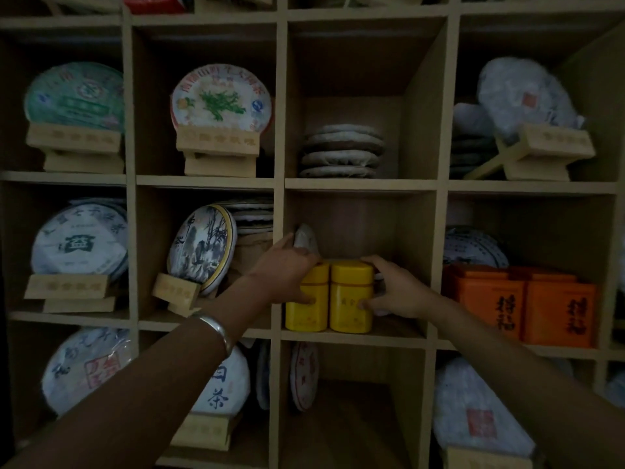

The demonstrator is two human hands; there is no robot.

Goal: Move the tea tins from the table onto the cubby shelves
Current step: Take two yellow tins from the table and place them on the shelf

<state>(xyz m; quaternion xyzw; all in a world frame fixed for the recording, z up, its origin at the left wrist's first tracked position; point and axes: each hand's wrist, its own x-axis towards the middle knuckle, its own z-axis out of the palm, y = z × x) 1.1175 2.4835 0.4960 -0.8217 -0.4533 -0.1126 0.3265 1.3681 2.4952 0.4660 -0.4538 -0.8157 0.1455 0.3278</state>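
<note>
The left hand (287,265) is wrapped around the left yellow tea tin (306,299), fingers over its lid and thumb on its face. Touching it, the right yellow tea tin (351,297) is held the same way by the right hand (394,289). Both tins stand upright near the front edge of the middle cubby (355,335). Behind the left hand leans a wrapped tea cake (306,238); pushing the tins deeper could knock it over. Further right, orange tins (524,306) fill the neighbouring cubby.
</note>
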